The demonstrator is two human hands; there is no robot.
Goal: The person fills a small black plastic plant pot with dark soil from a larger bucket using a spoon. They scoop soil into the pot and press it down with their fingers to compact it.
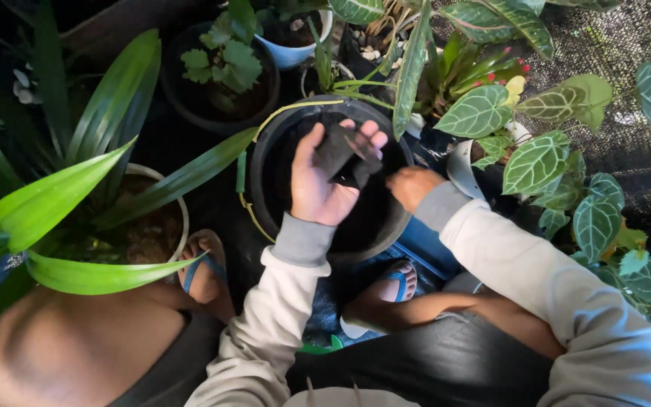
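A black plastic pot (261, 162) stands on the ground between my knees, dark inside. My left hand (325, 177) is raised over it, palm up, holding a flat black chunk (337, 147) that looks like charcoal. My right hand (414, 186) rests at the pot's right rim with fingers curled; what it grips is hidden. Both arms wear light grey sleeves. My feet in blue sandals (401, 283) are planted just below the pot.
A white pot with a broad-leaved green plant (69, 196) stands at left. A dark pot with a small leafy plant (224, 64) and a blue-white pot (291, 49) are behind. Veined-leaf plants (536, 162) crowd the right, over black ground netting (627, 45).
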